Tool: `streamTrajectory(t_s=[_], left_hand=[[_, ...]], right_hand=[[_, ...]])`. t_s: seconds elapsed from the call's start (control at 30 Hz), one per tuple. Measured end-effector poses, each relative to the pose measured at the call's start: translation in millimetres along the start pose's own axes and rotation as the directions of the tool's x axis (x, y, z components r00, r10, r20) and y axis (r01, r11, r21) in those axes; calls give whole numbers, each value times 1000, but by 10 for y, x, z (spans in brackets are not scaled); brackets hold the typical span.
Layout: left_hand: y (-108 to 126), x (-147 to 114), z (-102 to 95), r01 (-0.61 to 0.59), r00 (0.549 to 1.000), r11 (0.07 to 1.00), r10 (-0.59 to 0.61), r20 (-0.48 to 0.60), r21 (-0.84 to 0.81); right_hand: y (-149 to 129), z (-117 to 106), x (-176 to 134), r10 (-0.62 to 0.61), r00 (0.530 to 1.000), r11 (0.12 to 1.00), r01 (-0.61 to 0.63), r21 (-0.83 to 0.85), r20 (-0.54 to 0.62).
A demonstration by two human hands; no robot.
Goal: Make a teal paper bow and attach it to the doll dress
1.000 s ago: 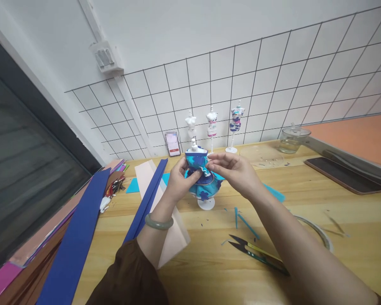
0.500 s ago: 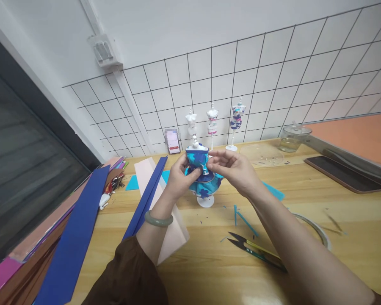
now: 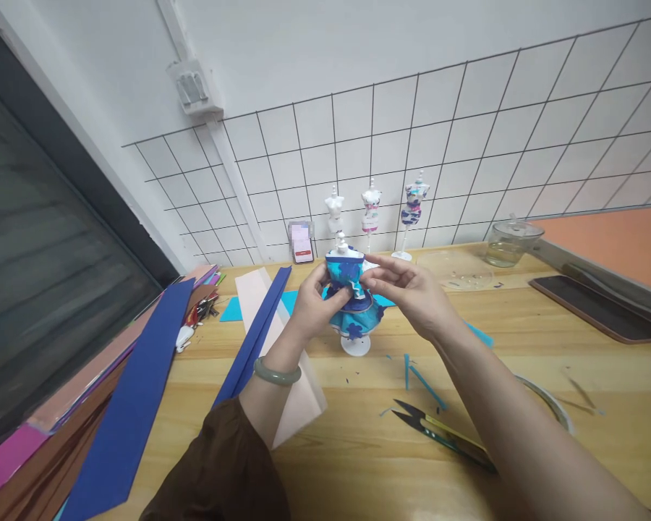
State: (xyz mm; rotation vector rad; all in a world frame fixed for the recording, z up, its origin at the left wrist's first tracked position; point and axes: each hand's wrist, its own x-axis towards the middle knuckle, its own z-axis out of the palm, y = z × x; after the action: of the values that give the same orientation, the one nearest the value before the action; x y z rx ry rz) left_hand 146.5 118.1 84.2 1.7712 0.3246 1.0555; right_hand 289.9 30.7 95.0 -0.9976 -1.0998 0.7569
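Note:
A miniature dress form stands upright on a round white base, wearing a light-blue and dark-blue doll dress with flower shapes and a flared skirt. My left hand is closed around the bodice from the left, its thumb across the front at the waist. From the right, my right hand pinches at the side of the bodice with thumb and forefinger. A small crumpled white-and-blue flap shows between the two hands. The right fingertips partly hide what they grip.
Open-bladed thread snips and blue paper strips lie under my right forearm, near a tape roll. Blue folded paper and pale pink paper lie left. Behind stand three more dress forms, a phone and a glass pot.
The view has shifted slightly, so everything sits a little further right. Both hands keep nearly the same hold on the dressed form, with the right fingers moved only a little.

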Motion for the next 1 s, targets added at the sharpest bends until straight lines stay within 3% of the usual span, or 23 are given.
streamTrajectory(t_s=[0.57,1.0], left_hand=[[13,4,18,-33,999,999,33,-6,15],[-3,2,11,-43,999,999,43,-7,14]], right_hand=[[8,-26,14,5,993,1000,-1,30,-115],[82,29,21,94,994,978,-82,190,-59]])
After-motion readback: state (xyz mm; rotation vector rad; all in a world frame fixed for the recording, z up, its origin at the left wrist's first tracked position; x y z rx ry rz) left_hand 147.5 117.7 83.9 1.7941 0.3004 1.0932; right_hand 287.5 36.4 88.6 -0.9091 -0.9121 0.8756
